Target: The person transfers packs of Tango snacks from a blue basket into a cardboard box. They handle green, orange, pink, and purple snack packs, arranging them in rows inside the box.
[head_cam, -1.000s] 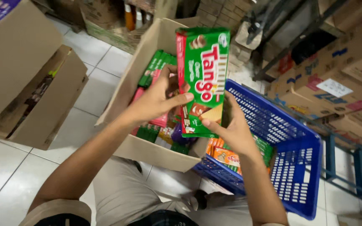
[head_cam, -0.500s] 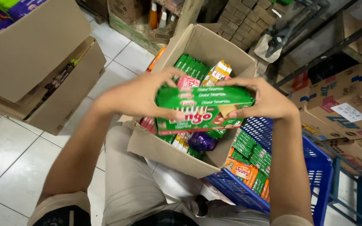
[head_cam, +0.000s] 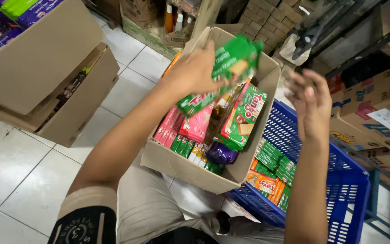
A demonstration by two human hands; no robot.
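Note:
My left hand (head_cam: 195, 72) grips a green wafer pack (head_cam: 224, 68) and holds it tilted over an open cardboard box (head_cam: 181, 165) that rests on my lap. The box holds pink, green and purple snack packs, with another green wafer pack (head_cam: 244, 115) leaning against its right wall. My right hand (head_cam: 311, 101) hovers empty with its fingers spread, above a blue plastic basket (head_cam: 344, 194). Several green and orange snack packs (head_cam: 274, 174) lie in the basket's near corner.
Two stacked cardboard boxes (head_cam: 46, 77) stand on the white tiled floor at left, with purple and green packs on top. More cartons (head_cam: 375, 117) sit on a blue shelf at right. Bottles in a carton (head_cam: 174, 20) stand behind the lap box.
My right hand let go of the green wafer pack and moved right over the basket. My left hand alone now holds the pack, raised higher over the box.

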